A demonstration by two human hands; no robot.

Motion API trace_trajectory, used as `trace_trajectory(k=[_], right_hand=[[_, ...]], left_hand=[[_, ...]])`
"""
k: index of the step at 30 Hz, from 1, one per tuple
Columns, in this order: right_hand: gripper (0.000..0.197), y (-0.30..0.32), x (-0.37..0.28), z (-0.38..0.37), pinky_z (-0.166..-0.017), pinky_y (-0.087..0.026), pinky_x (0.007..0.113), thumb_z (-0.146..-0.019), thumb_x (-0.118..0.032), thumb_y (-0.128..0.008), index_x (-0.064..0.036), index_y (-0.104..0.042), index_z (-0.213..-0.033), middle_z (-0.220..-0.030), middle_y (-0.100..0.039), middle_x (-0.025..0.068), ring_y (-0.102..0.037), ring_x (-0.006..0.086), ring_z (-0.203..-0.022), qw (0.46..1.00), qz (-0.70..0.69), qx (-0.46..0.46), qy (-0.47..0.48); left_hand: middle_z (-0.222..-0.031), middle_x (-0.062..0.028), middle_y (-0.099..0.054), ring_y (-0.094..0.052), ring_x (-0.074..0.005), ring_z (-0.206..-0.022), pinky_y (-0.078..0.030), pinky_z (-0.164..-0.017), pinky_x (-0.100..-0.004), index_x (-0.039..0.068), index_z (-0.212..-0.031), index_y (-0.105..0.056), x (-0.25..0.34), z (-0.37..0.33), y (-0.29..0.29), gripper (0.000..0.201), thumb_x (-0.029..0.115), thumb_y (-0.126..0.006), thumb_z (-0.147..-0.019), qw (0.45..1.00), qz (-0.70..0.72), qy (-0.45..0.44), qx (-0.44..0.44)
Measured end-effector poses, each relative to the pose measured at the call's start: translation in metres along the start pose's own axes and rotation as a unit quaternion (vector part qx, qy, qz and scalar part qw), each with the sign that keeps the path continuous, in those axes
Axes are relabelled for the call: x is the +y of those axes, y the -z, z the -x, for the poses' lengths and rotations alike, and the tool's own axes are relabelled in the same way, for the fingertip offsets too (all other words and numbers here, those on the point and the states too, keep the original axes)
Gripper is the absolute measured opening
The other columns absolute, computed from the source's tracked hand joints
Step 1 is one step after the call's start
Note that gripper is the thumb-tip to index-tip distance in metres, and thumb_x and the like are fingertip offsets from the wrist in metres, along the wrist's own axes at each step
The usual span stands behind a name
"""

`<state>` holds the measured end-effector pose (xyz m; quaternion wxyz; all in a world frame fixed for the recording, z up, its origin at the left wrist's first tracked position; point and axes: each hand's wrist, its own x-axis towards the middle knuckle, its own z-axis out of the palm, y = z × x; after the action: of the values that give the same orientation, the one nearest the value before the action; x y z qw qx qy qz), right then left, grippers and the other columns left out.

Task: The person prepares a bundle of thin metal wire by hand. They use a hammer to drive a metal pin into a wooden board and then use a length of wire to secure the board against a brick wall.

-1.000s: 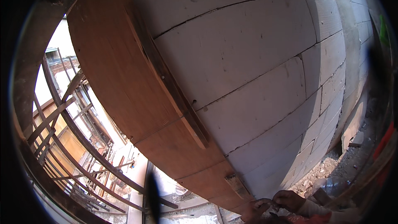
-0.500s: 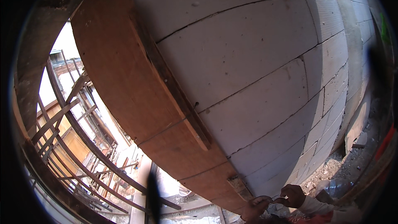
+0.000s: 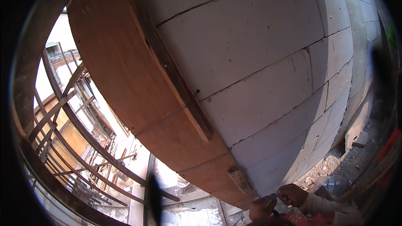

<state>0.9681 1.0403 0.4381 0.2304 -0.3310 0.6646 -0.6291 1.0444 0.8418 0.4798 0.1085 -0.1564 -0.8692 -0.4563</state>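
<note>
My left hand (image 3: 262,207) and my right hand (image 3: 293,195) are close together at the lower edge, right of centre. Both have their fingers curled closed. Whatever is pinched between them is too small and dark to name. Beside my left hand is the lower end of a brown plywood panel (image 3: 125,79), with a short wood block (image 3: 240,181) fixed near its edge. Behind the hands rises a wall of pale blocks (image 3: 251,54).
A long wooden batten (image 3: 167,69) runs along the panel's edge against the wall. Poles (image 3: 98,142) form a framework at the left. Rubble (image 3: 322,167) and a clear plastic bottle (image 3: 335,184) lie at the wall's foot on the right.
The view has shifted slightly, so the wall and panel sit a little higher. My hands have turned and drawn closer together; a thin pale thing seen between them earlier no longer shows.
</note>
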Motion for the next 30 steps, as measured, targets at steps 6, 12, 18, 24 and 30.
trace_trajectory(k=[6, 12, 18, 24, 30], right_hand=[[0.017, -0.055, -0.058, -0.036, -0.073, -0.048, 0.031, -0.094, -0.008, -0.052, -0.0012, -0.051, -0.109, -0.083, -0.058, 0.0052, -0.058, 0.0151, -0.078, 0.951, -0.203, 0.187, 0.138], [0.022, -0.096, -0.048, -0.033, -0.068, -0.05, 0.031, -0.094, -0.007, -0.052, -0.0003, -0.054, -0.114, -0.085, -0.062, 0.0065, -0.063, 0.0149, -0.08, 0.973, -0.158, 0.157, 0.063], [0.017, -0.06, -0.104, -0.036, -0.052, -0.047, 0.034, -0.085, -0.006, -0.062, -0.0044, -0.063, -0.102, -0.072, -0.059, 0.0077, -0.059, 0.0224, -0.057, 0.944, 0.194, 0.169, 0.206], [0.034, -0.05, -0.122, -0.02, -0.045, -0.044, 0.034, -0.074, -0.005, -0.069, -0.0095, -0.066, -0.108, -0.065, -0.051, 0.005, -0.055, 0.0218, -0.052, 0.863, 0.34, 0.189, 0.323], [0.043, -0.011, -0.205, -0.032, -0.044, -0.043, 0.028, -0.073, -0.006, -0.068, -0.0129, -0.065, -0.115, -0.067, -0.05, 0.001, -0.051, 0.0144, -0.049, 0.739, 0.477, 0.196, 0.433]], left_hand=[[-0.07, -0.0048, -0.059, -0.055, -0.0153, -0.059, -0.045, -0.055, -0.028, 0.005, -0.099, -0.062, -0.011, -0.01, 0.021, 0.015, 0.016, -0.054, -0.095, 0.965, 0.215, 0.105, 0.105], [-0.07, -0.0004, -0.048, -0.037, -0.0084, -0.052, -0.034, -0.049, -0.0241, 0.009, -0.105, -0.053, 0.037, -0.067, 0.063, 0.011, 0.015, -0.048, -0.098, 0.698, 0.697, 0.07, 0.152], [-0.07, -0.0012, -0.044, -0.033, -0.0074, -0.053, -0.029, -0.047, -0.0238, 0.006, -0.112, -0.05, 0.063, -0.074, 0.107, 0.02, 0.022, -0.045, -0.101, 0.5, 0.851, -0.11, 0.115], [-0.073, -0.0027, -0.044, -0.029, -0.0093, -0.051, -0.024, -0.043, -0.0252, 0.002, -0.103, -0.047, 0.088, -0.077, 0.184, 0.022, 0.02, -0.034, -0.104, 0.573, 0.672, -0.374, 0.284], [-0.081, -0.003, -0.046, -0.041, -0.0093, -0.061, -0.037, -0.058, -0.0271, 0.0, -0.103, -0.043, 0.128, -0.095, 0.252, 0.02, 0.019, -0.035, -0.103, 0.654, 0.59, -0.417, 0.226]])
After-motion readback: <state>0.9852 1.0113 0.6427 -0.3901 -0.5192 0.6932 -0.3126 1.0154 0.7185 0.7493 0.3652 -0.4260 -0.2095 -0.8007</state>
